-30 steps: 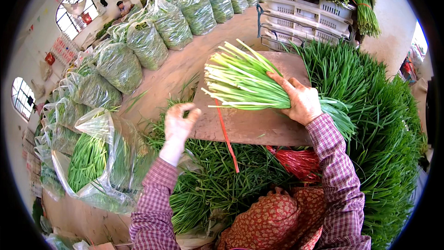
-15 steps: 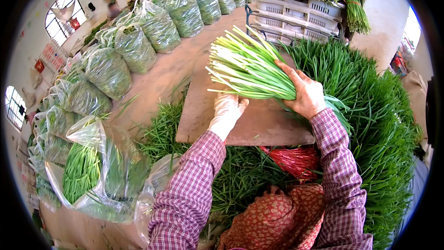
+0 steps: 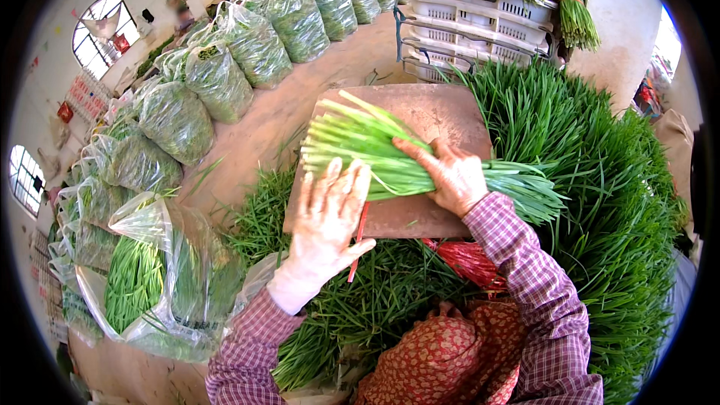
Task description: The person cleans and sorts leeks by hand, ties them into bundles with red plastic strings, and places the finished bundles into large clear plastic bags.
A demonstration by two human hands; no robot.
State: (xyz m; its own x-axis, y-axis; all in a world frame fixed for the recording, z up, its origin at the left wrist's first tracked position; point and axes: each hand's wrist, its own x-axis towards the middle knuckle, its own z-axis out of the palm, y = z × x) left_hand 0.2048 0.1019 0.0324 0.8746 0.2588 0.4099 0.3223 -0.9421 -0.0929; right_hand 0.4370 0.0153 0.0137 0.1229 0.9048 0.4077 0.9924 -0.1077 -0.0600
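A bunch of garlic chives lies across the brown board, its pale stem ends to the left and green leaf tips to the right. My right hand is closed around the middle of the bunch from above. My left hand is flat with fingers stretched, held at the stem ends; whether it touches them I cannot tell. A narrow red strip hangs over the board's near edge beside my left thumb. Below the board lies a bundle of red strips, partly behind my right sleeve.
A tall heap of loose chives borders the board on the right. White crates with tied bunches stand behind it. Filled clear bags line the left, and an open bag of chives stands near left. Loose leaves lie below the board.
The bunch has come down from above the board onto it, moving left. My left hand has moved left and nearer, and its fingers have straightened. The red strip now shows.
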